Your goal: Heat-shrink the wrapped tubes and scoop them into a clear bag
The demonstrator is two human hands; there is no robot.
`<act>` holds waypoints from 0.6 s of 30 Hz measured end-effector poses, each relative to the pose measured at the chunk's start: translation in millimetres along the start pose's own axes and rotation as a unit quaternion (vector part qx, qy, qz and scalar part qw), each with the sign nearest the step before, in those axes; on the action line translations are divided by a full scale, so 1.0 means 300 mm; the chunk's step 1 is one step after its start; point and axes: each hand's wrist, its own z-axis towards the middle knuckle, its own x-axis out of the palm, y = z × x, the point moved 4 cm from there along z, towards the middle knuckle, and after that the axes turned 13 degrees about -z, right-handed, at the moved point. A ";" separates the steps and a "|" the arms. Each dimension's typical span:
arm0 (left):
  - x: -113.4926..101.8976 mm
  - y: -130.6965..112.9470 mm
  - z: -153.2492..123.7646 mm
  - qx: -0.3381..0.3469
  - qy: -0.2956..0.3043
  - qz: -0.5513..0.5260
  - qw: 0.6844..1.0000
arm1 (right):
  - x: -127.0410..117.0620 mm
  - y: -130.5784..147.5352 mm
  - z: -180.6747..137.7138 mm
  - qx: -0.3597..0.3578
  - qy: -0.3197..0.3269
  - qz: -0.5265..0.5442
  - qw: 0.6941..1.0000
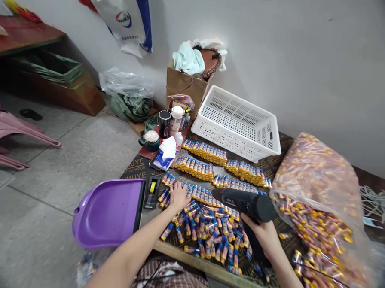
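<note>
Dozens of small tubes lie heaped near the front edge of the board, with neat rows of tubes toward its back edge. The left hand rests flat, fingers spread, on the left end of the nearest row, pinching nothing. The right hand is closed round the handle of a black heat gun. Its long axis runs along that row, nozzle pointing left toward the left hand, which is the nearer to the tubes. A purple dustpan overhangs the left edge, a white basket sits at the back and a clear bag at the right.
</note>
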 end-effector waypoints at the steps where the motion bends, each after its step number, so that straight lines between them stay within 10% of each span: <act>1: -0.004 -0.001 -0.021 0.011 0.005 0.000 1.000 | 0.024 0.005 0.011 -0.008 0.015 0.004 1.000; 7: -0.015 0.001 -0.176 0.064 0.033 -0.035 0.997 | 0.151 0.065 0.051 -0.059 0.115 -0.021 0.991; 12: -0.064 0.072 -0.299 0.056 -0.066 -0.096 0.992 | 0.181 0.128 0.039 -0.077 0.142 -0.013 0.987; 18: -0.138 0.167 -0.250 0.006 -0.147 -0.146 0.978 | 0.119 0.078 0.011 -0.036 0.121 0.003 0.992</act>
